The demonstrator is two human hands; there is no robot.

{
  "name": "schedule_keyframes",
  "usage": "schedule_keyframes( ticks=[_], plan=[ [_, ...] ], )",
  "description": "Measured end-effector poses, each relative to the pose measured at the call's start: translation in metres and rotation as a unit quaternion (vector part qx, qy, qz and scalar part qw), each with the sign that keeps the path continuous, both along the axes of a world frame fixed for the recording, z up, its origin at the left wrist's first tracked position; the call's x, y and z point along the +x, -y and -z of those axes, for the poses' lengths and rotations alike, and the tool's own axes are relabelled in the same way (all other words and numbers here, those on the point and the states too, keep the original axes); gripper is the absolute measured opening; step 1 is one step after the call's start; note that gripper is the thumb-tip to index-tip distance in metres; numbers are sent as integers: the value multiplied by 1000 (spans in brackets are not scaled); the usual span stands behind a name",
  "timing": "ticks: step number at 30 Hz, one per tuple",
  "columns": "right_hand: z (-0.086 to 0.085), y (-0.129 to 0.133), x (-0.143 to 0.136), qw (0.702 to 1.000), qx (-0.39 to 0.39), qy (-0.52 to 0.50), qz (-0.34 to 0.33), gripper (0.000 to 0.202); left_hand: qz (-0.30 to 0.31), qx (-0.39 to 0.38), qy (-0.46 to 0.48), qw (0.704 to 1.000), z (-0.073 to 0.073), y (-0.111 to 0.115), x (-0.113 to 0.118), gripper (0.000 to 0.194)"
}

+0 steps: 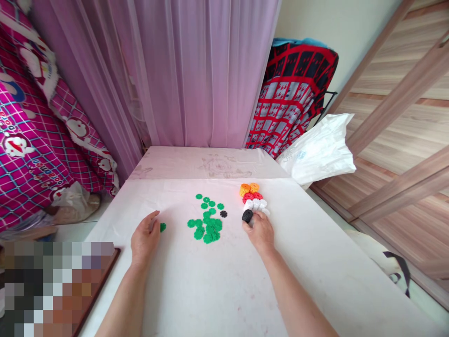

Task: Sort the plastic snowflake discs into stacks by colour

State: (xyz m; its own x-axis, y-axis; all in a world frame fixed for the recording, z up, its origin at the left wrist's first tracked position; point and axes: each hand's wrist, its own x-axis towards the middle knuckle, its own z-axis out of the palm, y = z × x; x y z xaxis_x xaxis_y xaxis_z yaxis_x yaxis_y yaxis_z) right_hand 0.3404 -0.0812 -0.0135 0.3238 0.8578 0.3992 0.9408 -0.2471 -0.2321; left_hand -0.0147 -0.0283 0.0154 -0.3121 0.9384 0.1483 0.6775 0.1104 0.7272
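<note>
My right hand [261,232] grips a short stack of black snowflake discs [247,216] between thumb and fingers, just in front of the white stacks [256,204]. Resting on the left side of the table, my left hand [145,236] has its thumb and forefinger apart. Beside its fingertips is a green disc or small stack [163,227]; whether the hand touches it is unclear. Between the hands lies a loose pile of green discs [211,226], with more scattered behind it. A single black disc [223,214] lies just right of the pile.
Red stacks [252,197] and orange stacks [244,189] stand behind the white ones on the cloth-covered table [217,285]. A white plastic bag [321,152] is at the table's right edge. Purple curtains [196,75] hang beyond the far edge.
</note>
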Motion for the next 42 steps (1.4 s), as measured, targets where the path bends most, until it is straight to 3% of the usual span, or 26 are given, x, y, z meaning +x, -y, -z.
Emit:
schedule_keyframes(
  ticks=[10, 18, 23, 30, 35, 38, 42],
  plan=[
    [-16, 4, 1, 994, -66, 21, 87, 20, -8, -21, 8, 1000, -2, 1, 1, 36],
    [-1, 1, 7, 996, 33, 52, 72, 13, -4, -21, 14, 1000, -3, 1, 0, 35],
    [5, 7, 7, 996, 62, 21, 55, 9, -5, -31, 16, 999, -5, 2, 1, 36],
    [6, 11, 6, 995, 63, -50, 59, 26, -6, -7, 3, 1000, -2, 0, 1, 34],
    [-7, 9, 4, 989, 142, -45, -1, 40, -7, -10, 0, 1000, 0, 1, 0, 34],
    [-20, 2, 1, 990, 136, -26, -26, 35, -4, -15, 0, 1000, 0, 0, -1, 34],
    [-26, -9, 1, 994, 110, -24, -2, 23, -3, -6, -4, 1000, 1, 0, -1, 33]
  ],
)
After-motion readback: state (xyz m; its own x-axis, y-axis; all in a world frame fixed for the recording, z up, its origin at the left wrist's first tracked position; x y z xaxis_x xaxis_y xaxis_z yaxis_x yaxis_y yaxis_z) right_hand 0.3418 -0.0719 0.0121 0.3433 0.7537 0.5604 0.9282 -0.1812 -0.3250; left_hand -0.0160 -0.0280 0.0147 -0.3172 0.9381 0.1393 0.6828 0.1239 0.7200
